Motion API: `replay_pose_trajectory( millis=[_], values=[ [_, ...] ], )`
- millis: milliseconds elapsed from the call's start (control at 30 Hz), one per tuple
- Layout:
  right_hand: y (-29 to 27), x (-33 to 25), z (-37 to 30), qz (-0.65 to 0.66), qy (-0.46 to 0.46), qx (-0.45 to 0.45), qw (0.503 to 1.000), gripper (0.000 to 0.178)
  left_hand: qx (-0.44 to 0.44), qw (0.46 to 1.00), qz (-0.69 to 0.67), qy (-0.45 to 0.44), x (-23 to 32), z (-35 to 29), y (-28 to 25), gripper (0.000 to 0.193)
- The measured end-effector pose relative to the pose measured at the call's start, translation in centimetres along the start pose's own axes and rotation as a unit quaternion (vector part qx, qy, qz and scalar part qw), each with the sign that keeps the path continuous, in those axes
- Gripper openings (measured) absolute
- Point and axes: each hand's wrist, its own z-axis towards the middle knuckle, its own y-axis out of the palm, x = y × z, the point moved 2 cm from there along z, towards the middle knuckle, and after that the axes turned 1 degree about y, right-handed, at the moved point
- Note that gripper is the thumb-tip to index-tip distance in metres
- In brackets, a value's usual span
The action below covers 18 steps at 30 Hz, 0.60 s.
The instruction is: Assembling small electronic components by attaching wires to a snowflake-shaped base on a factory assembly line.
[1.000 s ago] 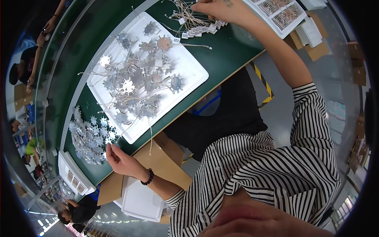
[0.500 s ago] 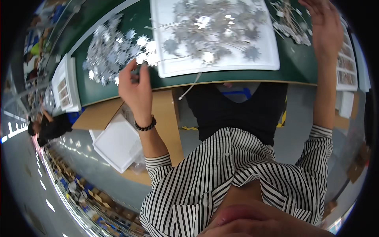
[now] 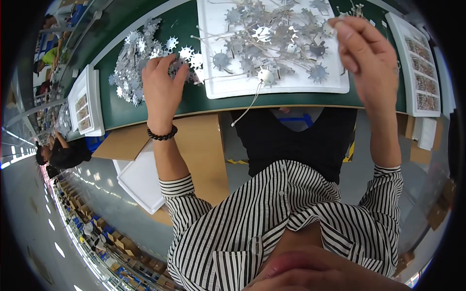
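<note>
My left hand (image 3: 160, 87) reaches over the near edge of a heap of silver toothed metal discs (image 3: 131, 63), at the left of the green table. Its thumb and forefinger are apart, and no held disc shows between them. My right hand (image 3: 371, 58) is raised above the right side of a white tray (image 3: 276, 91). Its fingers are curled in, thumb and forefinger pinched together; anything small between them cannot be made out. Many toothed discs with thin pale wires (image 3: 279, 46) lie jumbled on the tray. One wire (image 3: 247, 109) hangs over the table's front edge.
A compartmented white tray of small parts (image 3: 420, 68) stands at the right, another (image 3: 85, 106) at the left. More wires (image 3: 357, 9) lie behind my right hand. Below the table are an open cardboard box (image 3: 201, 155) and a white lid (image 3: 143, 182). A co-worker (image 3: 63, 150) is far left.
My right hand has come in from the far right toward the tray, its fingers now pinched. The left hand has shifted slightly and opened wider beside the disc heap. The view has shifted a little.
</note>
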Motion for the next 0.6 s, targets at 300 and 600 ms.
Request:
replay_pose_trajectory(
  millis=[300,600],
  values=[
    [4.6,0.1,-1.5,-0.030,0.019,-0.049,0.998,0.013,0.007,0.717,-0.688,-0.111,3.9,-0.7,-0.1,0.045],
    [8.5,-0.9,-2.0,-0.057,0.023,-0.165,0.984,0.008,-0.088,0.579,-0.807,-0.077,9.6,-2.1,1.2,0.050]
  ],
)
